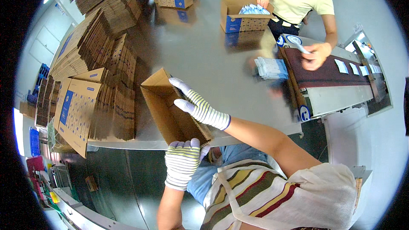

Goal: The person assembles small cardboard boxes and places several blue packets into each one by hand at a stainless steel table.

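An open cardboard box (159,110) is tilted at the near edge of the metal table, its bare brown inside facing up. My left hand (182,165), in a striped white knit glove, is closed over the box's near end wall. Along the right wall lies my right hand (200,108), gloved the same way; it grips that wall with thumb and forefinger apart, the other fingers partly hidden. The box's underside is out of sight.
Flattened cartons (115,102) are stacked at left. Across the metal table (191,42), a co-worker (298,0) has one hand at a carton (247,23) of packets and the other over a conveyor belt (324,68). A packet pile (271,68) lies by the belt.
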`<state>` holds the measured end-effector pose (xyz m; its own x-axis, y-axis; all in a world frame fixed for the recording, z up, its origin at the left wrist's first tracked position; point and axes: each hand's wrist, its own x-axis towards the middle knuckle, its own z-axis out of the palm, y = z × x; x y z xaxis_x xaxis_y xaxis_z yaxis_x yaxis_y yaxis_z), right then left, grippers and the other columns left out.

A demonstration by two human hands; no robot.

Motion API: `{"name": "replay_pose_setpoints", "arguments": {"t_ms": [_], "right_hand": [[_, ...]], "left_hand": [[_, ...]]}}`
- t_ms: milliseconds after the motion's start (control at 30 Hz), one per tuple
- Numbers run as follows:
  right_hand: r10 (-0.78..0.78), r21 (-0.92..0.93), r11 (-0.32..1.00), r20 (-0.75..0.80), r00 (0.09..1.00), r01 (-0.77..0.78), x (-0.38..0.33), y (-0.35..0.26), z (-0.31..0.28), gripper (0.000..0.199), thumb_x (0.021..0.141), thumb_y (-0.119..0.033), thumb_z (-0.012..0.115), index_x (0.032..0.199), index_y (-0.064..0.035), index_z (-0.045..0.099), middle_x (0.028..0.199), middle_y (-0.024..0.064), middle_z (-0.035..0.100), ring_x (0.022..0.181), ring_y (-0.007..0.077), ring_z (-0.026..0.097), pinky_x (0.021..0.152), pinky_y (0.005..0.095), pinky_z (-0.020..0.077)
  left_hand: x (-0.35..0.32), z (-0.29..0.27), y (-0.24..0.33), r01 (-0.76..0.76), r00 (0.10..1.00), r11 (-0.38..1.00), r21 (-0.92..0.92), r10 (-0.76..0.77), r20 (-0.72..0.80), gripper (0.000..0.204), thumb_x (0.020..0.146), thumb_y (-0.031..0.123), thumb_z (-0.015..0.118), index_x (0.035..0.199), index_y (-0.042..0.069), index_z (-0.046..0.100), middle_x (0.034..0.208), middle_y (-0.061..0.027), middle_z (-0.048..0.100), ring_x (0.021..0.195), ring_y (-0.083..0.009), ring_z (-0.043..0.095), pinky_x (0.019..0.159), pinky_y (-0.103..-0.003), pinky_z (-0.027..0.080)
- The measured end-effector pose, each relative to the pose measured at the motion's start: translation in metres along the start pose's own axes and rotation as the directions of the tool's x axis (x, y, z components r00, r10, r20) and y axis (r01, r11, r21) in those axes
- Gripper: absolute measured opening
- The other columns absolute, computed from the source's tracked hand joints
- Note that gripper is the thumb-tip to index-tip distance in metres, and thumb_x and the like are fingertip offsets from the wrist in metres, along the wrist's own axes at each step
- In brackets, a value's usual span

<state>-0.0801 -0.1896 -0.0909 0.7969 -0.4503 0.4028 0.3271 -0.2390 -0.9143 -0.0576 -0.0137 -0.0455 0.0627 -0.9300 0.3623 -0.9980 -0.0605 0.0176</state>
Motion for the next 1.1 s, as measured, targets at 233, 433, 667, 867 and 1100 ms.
{"name": "replay_pose_setpoints", "arguments": {"t_ms": [233, 433, 667, 867, 1100], "right_hand": [[0.018, 0.086, 0.996, -0.029, 0.999, -0.016, -0.002, 0.009, -0.002, 0.061, 0.090, -0.030, 0.054, 0.142, -0.0066, 0.031, 0.147, 0.0168, 0.030, 0.139, 0.0285, 0.023, 0.114, 0.0368, 0.0155], [0.009, -0.047, 0.999, 0.001, 1.000, -0.009, -0.001, -0.004, -0.005, 0.062, 0.091, -0.035, 0.052, 0.142, -0.0062, 0.031, 0.147, 0.0180, 0.030, 0.138, 0.0306, 0.024, 0.113, 0.0375, 0.0167], [-0.004, -0.092, 0.996, 0.017, 1.000, 0.006, -0.002, -0.008, -0.008, 0.060, 0.091, -0.033, 0.053, 0.141, -0.0072, 0.033, 0.146, 0.0172, 0.031, 0.137, 0.0301, 0.025, 0.113, 0.0378, 0.0171], [-0.012, 0.013, 1.000, -0.009, 1.000, 0.012, -0.002, 0.000, -0.002, 0.058, 0.091, -0.032, 0.053, 0.141, -0.0079, 0.034, 0.147, 0.0164, 0.030, 0.138, 0.0297, 0.024, 0.113, 0.0381, 0.0172], [-0.031, -0.099, 0.995, -0.007, 0.999, 0.031, -0.003, -0.007, -0.004, 0.057, 0.093, -0.033, 0.050, 0.141, -0.0059, 0.034, 0.145, 0.0164, 0.033, 0.136, 0.0288, 0.028, 0.113, 0.0377, 0.0192]], "left_hand": [[0.000, 0.009, 0.009, -0.001, 0.989, 1.000, 0.017, 0.003, -0.149, 0.035, 0.071, 0.041, 0.072, 0.074, 0.011, 0.055, 0.055, -0.0047, 0.051, 0.056, -0.0255, 0.055, 0.059, -0.036, 0.044], [-0.008, 0.014, 0.008, 0.027, 0.984, 0.999, 0.030, -0.022, -0.178, 0.037, 0.070, 0.041, 0.073, 0.083, 0.010, 0.057, 0.061, -0.0048, 0.055, 0.062, -0.0257, 0.057, 0.065, -0.038, 0.044], [-0.008, 0.015, 0.012, 0.027, 0.976, 0.998, 0.055, -0.014, -0.219, 0.037, 0.069, 0.041, 0.074, 0.081, 0.009, 0.058, 0.062, -0.0053, 0.054, 0.062, -0.0261, 0.057, 0.065, -0.037, 0.043], [-0.008, 0.015, 0.011, 0.017, 0.968, 0.999, 0.050, -0.004, -0.252, 0.036, 0.070, 0.039, 0.074, 0.080, 0.008, 0.057, 0.062, -0.0059, 0.054, 0.060, -0.0265, 0.057, 0.063, -0.038, 0.043], [-0.008, 0.013, 0.014, 0.024, 0.967, 0.999, 0.045, -0.012, -0.256, 0.036, 0.070, 0.038, 0.074, 0.080, 0.009, 0.057, 0.063, -0.0060, 0.053, 0.061, -0.0261, 0.056, 0.064, -0.038, 0.044]]}}
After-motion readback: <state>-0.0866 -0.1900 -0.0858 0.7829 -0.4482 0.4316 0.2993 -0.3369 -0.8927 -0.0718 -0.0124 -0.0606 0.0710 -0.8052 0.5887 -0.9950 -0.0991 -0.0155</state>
